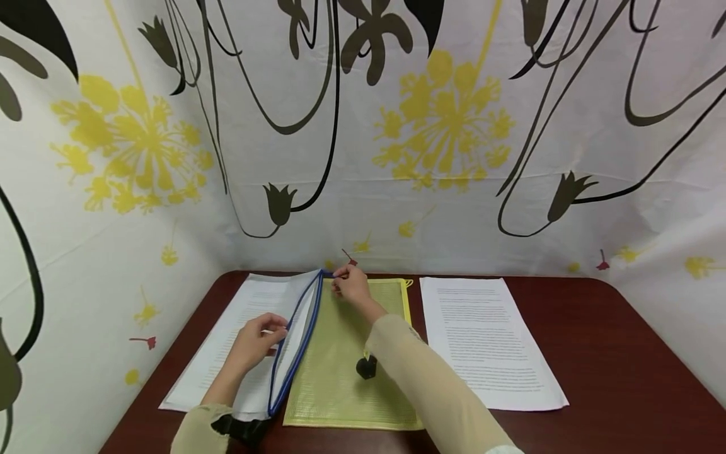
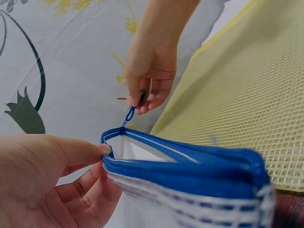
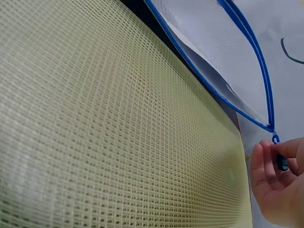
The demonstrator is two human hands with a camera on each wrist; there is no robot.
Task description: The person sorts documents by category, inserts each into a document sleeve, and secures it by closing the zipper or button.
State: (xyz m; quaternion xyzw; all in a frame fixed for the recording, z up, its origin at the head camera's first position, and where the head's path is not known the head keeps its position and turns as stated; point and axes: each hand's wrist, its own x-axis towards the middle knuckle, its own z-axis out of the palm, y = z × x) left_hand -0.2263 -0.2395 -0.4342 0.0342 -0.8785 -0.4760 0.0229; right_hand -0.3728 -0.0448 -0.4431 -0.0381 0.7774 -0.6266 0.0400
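Nearest the camera, beige sleeves [image 1: 448,384] are extended over a dark red-brown table [image 1: 624,359]. Between them a yellow mesh pouch [image 1: 334,384] is laid flat, a dark tag [image 1: 366,367] showing on it, and its right part is crossed by the right forearm. Just left of that pouch, a blue-edged pouch [image 2: 190,178] is placed with its mouth parted. About midway along the mouth, the left lip is held in a narrow pinch by the left hand [image 1: 256,340]. At the right, well apart from both hands, printed sheets [image 1: 482,340] are set down. Near the table's far edge, a blue zip pull [image 3: 276,138] is pinched between thumb and fingers of the right hand [image 1: 353,287]. What matters most is judged to be the line of the mouth: its long axis is set from near to far, slanted rightward at the far end, where the pull is attached, so its near end is left closer to the left hand. Beyond, a patterned white cloth [image 1: 351,151] is hung.
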